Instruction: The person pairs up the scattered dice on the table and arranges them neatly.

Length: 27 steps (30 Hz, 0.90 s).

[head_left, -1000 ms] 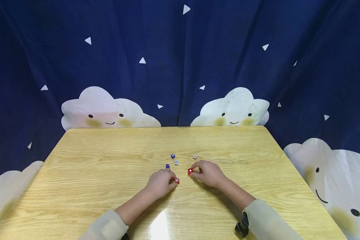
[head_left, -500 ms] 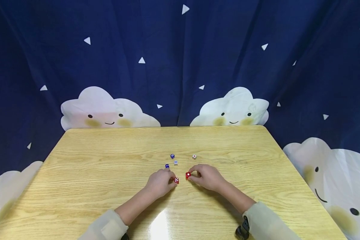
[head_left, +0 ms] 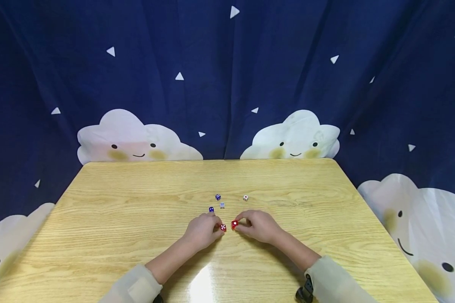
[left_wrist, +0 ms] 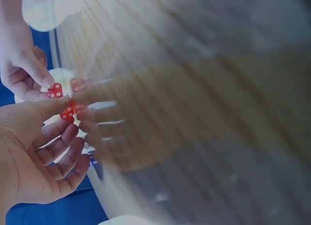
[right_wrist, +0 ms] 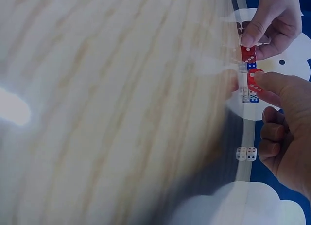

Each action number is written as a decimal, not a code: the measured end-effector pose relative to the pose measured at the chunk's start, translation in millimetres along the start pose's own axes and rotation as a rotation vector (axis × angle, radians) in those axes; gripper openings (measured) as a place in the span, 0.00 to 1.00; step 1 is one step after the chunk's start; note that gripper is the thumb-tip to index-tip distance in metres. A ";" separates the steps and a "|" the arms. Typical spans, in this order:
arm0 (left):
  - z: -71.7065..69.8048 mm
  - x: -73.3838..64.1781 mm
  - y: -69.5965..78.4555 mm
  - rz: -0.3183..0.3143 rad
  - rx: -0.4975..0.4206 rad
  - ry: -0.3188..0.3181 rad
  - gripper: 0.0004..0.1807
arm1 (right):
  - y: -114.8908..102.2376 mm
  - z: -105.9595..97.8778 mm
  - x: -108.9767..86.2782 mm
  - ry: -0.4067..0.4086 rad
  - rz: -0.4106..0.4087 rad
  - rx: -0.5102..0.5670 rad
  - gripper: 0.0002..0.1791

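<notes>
the thumb and forefinger of the left hand (head_left: 204, 231) pinch a red die (left_wrist: 67, 113) that shows five white pips on top; the other fingers of that hand are bent, with nothing between them. the right hand (head_left: 261, 226) pinches a second red die (head_left: 234, 224), one large white pip uppermost, its remaining fingers curled toward the palm. the two red dice are near the middle of the table (head_left: 136, 189), just beside each other with a narrow gap between. whether the second one touches the wood, i cannot tell.

just beyond the left hand's fingers lies a blue die (head_left: 211, 209); a little farther off and to the right is a die with blue pips (head_left: 222, 205), then a farther blue die (head_left: 218, 197) behind both. a white die (head_left: 245, 198) sits apart from these, past the right hand, a single pip on top.

pale sleeves (head_left: 337, 277) cover the forearms, a black device (head_left: 305, 290) is at the right wrist, and a dark blue curtain (head_left: 197, 42) with smiling clouds hangs behind the table.
</notes>
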<state>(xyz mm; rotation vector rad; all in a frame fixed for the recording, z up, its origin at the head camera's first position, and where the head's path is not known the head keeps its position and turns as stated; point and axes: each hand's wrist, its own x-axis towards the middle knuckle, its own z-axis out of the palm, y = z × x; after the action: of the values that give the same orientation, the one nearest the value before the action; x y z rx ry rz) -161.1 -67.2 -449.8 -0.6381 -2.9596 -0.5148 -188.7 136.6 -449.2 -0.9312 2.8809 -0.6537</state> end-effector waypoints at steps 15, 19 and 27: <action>2.0 -0.3 0.0 0.004 0.002 -0.002 0.09 | -1.5 10.3 0.4 0.019 -0.023 0.000 0.11; 1.0 -0.1 0.9 0.004 0.009 0.005 0.10 | -2.2 12.3 0.5 0.019 -0.022 0.013 0.11; -0.3 -0.4 2.0 -0.003 0.011 -0.011 0.10 | -4.2 14.6 1.0 0.026 -0.025 0.030 0.11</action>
<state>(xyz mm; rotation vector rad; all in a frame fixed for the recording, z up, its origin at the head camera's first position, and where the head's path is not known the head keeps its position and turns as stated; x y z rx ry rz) -159.9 -65.6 -448.9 -0.6378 -2.9718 -0.4963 -184.8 127.4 -460.6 -0.9639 2.8776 -0.7142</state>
